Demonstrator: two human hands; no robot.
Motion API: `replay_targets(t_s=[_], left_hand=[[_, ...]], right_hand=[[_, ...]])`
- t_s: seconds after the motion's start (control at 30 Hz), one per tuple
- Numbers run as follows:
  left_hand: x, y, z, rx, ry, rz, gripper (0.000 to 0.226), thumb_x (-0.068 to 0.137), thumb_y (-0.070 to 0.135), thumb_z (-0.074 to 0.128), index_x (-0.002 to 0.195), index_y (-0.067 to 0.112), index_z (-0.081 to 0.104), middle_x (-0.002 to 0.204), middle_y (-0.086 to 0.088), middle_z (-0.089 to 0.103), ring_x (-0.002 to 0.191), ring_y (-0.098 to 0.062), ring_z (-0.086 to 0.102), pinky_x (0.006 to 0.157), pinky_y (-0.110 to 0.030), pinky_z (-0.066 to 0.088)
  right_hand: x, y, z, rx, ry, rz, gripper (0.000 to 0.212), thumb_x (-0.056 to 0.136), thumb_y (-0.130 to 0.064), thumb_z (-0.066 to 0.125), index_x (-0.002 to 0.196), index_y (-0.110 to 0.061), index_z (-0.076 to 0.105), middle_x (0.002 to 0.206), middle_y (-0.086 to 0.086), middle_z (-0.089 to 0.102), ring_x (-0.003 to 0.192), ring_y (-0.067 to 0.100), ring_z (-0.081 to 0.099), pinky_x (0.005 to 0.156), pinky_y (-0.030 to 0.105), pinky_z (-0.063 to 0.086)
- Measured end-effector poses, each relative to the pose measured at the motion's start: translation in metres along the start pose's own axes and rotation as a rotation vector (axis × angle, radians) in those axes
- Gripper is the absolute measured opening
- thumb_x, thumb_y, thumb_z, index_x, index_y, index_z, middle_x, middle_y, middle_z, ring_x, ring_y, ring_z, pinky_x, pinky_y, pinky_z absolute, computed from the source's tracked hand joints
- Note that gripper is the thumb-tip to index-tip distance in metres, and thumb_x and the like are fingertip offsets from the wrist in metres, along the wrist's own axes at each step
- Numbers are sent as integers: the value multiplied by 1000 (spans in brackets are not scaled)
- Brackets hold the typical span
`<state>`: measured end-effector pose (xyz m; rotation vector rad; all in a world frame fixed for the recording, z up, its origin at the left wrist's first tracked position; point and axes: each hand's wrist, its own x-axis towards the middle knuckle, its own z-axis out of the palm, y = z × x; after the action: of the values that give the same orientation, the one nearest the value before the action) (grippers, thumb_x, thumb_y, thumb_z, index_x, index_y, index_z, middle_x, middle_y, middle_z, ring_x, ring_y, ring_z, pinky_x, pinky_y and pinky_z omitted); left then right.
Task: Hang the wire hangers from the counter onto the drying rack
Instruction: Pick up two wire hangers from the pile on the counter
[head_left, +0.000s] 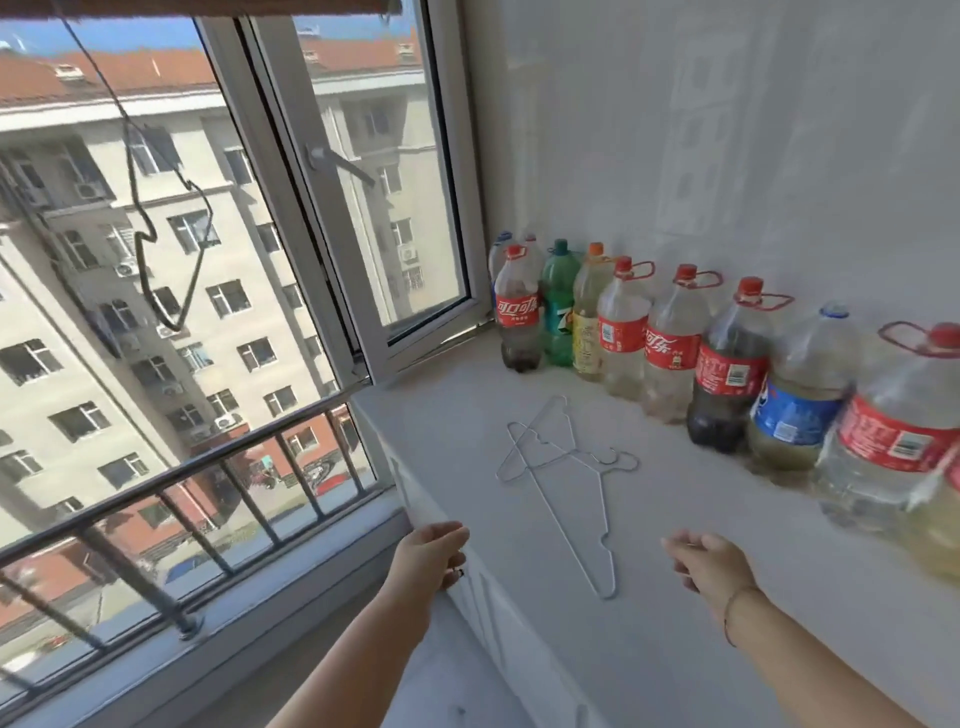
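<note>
Two thin silver wire hangers lie crossed on the white counter (649, 649). The larger hanger (589, 512) stretches toward me; the smaller hanger (545, 441) lies behind it, their hooks side by side near the bottles. A dark wire hanger (171, 244) hangs in front of the window at upper left, its hook running up out of view; the drying rack itself is hidden. My left hand (431, 553) hovers at the counter's left edge, fingers loosely curled, holding nothing. My right hand (711, 564) hovers over the counter right of the large hanger, empty, fingers apart.
A row of several large plastic bottles (670, 343) lines the wall along the counter's back. An inward-opened window sash (363, 182) stands over the counter's far left corner. A metal railing (171, 493) runs outside the glass at left.
</note>
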<state>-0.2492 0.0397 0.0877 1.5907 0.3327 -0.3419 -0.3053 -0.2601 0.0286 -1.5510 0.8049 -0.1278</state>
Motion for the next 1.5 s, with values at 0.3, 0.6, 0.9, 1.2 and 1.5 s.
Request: replay_targets(t_s=[0.3,0.6,0.9,1.2,1.5], left_hand=[[64,-11,62,179,-41,34,11,88,13,62,98,9,65,76,-4,59,70,-15,54,61,-23,42],[171,-6,110,432,-34,107,14,86,16,64,98,11,68,85,-5,66,75,-19,57,64,-25,43],[251,-1,139,742,-96,168,26,85,18,65,110,8,66,100,-7,68,94,-23,62,73,-23,39],[302,-18,154,870,-168,138,27,83,20,66,109,12,67,102,-6,66,96,-22,62,74,-23,39],[320,-28,163,1156,-186,268,14,84,21,60,93,22,71,102,-2,64,104,-24,54,84,-31,47]], right_hand=[[34,18,9,44,-14,91,4,86,-9,60,90,-8,60,72,9,57,71,22,49,59,27,40],[96,10,53,-182,49,104,12,76,-15,71,79,-10,62,69,4,60,70,21,56,69,28,44],[151,-1,97,-513,117,146,11,76,-30,62,78,-21,55,80,-3,60,75,22,56,60,25,37],[164,24,114,-606,200,152,11,80,-28,61,71,-26,54,89,-3,65,72,18,55,58,25,36],[170,26,115,-629,198,158,12,83,-29,57,72,-25,54,88,-3,65,77,19,60,60,25,42]])
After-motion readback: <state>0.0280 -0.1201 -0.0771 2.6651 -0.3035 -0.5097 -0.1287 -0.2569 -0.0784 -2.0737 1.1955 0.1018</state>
